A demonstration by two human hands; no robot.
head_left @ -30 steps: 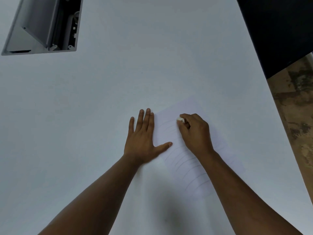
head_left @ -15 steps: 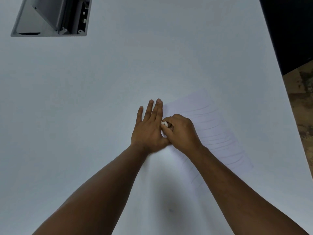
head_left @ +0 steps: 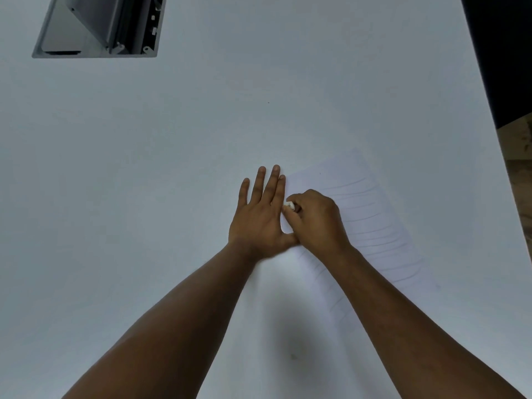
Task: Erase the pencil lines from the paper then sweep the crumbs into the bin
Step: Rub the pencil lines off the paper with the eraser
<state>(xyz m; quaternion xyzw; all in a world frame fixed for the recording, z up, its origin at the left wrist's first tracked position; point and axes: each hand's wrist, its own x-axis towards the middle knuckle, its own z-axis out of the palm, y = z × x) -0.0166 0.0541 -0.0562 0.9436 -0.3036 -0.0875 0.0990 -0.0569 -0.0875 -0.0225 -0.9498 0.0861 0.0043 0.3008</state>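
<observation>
A white sheet of paper with several faint curved pencil lines lies on the white table, right of centre. My left hand lies flat with straight fingers at the sheet's left edge, its thumb under my right hand. My right hand is curled round a small white eraser and holds it against the paper's left part, right beside my left index finger. Part of the sheet is hidden under my right hand and forearm.
A grey rectangular opening is sunk into the table at the far left. The table's right edge runs diagonally, with dark floor and brown ground beyond it.
My right hand with the eraser moved left across the paper, from mid-sheet to beside my left index finger. My left hand stayed flat at the paper's edge. The camera view shifted.
</observation>
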